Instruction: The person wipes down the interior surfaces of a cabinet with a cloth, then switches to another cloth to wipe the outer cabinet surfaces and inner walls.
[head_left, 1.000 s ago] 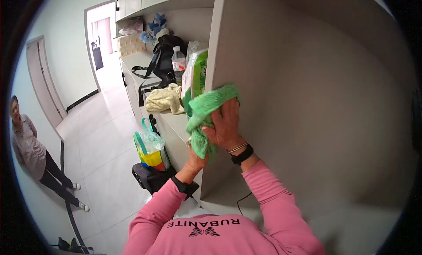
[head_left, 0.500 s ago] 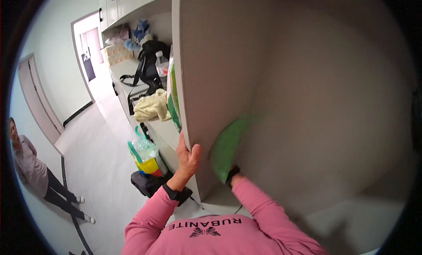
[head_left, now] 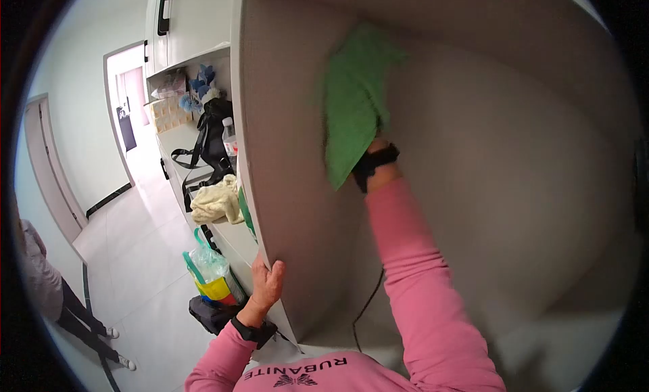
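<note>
My left hand [head_left: 266, 284] grips the front edge of the cabinet's upright side panel [head_left: 287, 189], thumb on the inner face and fingers partly hidden round the other side. A green cloth [head_left: 355, 98] is spread over my right hand [head_left: 378, 144] against the inner face of that panel, high up inside the compartment. The cloth covers my right fingers, and one corner hangs down past the wrist. Both wrists wear black bands.
Left of the panel, an open shelf holds a black bag [head_left: 215, 138], a bottle [head_left: 230, 138], a cream cloth [head_left: 216, 200] and blue flowers [head_left: 197, 87]. Below stand a colourful plastic bag [head_left: 215, 277] and a dark bag [head_left: 209, 313]. A cable [head_left: 365, 311] hangs low. Another person [head_left: 51, 284] stands left.
My right hand has moved up the panel's inner face with the green cloth, the arm now stretched out. My left hand remains on the panel edge. The view has shifted.
</note>
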`<state>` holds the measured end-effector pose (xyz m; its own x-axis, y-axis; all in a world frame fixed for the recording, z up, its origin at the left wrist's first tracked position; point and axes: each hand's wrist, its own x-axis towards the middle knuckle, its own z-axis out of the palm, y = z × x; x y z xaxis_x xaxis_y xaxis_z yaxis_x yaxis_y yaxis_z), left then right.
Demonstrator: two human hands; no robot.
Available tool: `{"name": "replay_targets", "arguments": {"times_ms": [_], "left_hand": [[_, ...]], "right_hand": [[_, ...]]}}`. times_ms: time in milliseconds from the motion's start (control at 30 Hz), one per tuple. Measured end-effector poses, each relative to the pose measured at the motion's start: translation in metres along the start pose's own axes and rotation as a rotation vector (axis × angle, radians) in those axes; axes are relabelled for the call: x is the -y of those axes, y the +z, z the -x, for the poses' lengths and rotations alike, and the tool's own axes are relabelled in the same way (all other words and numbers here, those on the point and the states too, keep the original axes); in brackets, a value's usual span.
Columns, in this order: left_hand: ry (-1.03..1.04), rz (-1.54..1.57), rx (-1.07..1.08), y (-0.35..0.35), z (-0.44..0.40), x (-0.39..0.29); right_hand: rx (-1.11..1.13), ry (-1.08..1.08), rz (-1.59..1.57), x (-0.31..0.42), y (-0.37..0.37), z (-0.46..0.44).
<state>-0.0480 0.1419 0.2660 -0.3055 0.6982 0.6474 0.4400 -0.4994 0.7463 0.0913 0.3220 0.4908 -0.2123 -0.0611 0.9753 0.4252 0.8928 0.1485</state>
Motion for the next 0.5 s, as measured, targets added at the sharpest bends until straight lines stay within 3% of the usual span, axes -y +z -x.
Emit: {"name": "replay_targets", "arguments": {"times_ms": [133,367,500], "left_hand": [[0.047,0.015,-0.069,0.005,-0.002,0.006],[0.102,-0.020,-0.089,0.007,-0.006,0.002],[0.108,-0.040,-0.053,0.005,-0.004,-0.003]], "right_hand": [[0.016,0.061,0.071,-0.018,-0.001,0.026],[0.288,0.153,-0.061,0.066,0.014,0.232],[0.341,0.051,-0.184,0.085,0.021,0.222]]}}
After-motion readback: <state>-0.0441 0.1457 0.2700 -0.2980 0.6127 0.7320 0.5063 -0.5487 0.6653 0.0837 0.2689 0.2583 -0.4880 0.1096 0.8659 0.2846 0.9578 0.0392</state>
